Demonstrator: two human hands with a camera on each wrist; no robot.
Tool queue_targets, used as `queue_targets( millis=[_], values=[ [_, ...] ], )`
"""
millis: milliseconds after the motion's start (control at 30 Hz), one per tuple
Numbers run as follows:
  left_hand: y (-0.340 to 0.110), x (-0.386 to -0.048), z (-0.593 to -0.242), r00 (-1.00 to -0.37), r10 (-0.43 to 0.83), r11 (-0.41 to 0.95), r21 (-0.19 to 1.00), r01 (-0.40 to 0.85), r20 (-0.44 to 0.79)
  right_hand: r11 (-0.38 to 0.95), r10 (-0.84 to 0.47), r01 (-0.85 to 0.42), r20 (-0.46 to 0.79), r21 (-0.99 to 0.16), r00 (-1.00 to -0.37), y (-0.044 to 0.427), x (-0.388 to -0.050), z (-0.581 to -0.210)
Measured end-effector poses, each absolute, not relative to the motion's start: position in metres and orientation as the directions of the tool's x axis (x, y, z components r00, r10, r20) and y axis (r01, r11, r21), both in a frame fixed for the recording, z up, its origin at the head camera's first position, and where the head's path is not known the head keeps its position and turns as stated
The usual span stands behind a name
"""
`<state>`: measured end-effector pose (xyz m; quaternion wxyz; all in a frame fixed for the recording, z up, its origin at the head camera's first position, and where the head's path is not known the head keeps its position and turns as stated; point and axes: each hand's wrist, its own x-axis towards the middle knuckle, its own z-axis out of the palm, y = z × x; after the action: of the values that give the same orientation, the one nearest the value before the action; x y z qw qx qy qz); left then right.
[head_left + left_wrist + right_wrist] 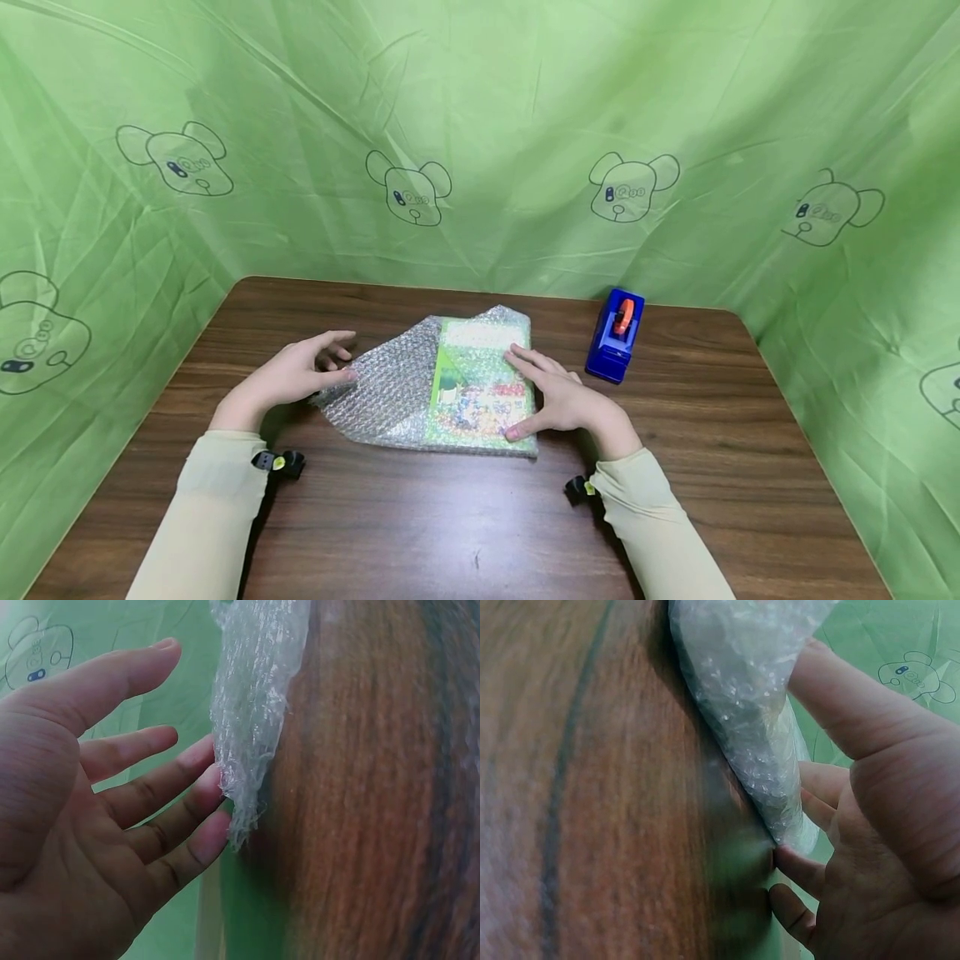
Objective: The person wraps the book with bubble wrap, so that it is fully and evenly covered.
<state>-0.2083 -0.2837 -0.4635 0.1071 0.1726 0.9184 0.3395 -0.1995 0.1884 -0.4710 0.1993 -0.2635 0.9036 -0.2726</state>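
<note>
Left of the blue tape dispenser (pixel 611 357), the illustrated green book (pixel 480 375) lies under bubble wrap (pixel 390 387), which blurs its lettering. Your left hand (pixel 294 372), fingers parted, is at the wrap's end farthest from the dispenser; I cannot tell if its thumb touches. Your right hand (pixel 561 400) rests, fingers spread, on the side nearest the dispenser. Only the head view shows the book's cover.

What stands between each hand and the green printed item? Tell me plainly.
Only bubble wrap. It covers the green printed item at the right hand, and a loose stretch of it extends to the left hand. The blue tape dispenser sits off to the right, not in between.
</note>
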Motion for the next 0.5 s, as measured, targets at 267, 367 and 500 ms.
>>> queue_targets(
  millis=[267,367,500],
  values=[
    [-0.284,-0.2082,-0.4655,-0.91,0.4,0.694,0.684,0.224,-0.107,0.71,-0.586,-0.366,-0.216,-0.601,-0.781,0.1883,-0.2,-0.4711],
    [-0.2837,-0.2084,-0.4662,-0.907,0.405,0.697,0.682,0.222,-0.118,0.712,-0.584,-0.365,-0.218,-0.6,-0.782,0.1886,-0.2004,-0.4722],
    [-0.2832,-0.2072,-0.4654,-0.904,0.41,0.697,0.682,0.223,-0.123,0.714,-0.584,-0.367,-0.218,-0.597,-0.782,0.1889,-0.2008,-0.4734]
  ],
)
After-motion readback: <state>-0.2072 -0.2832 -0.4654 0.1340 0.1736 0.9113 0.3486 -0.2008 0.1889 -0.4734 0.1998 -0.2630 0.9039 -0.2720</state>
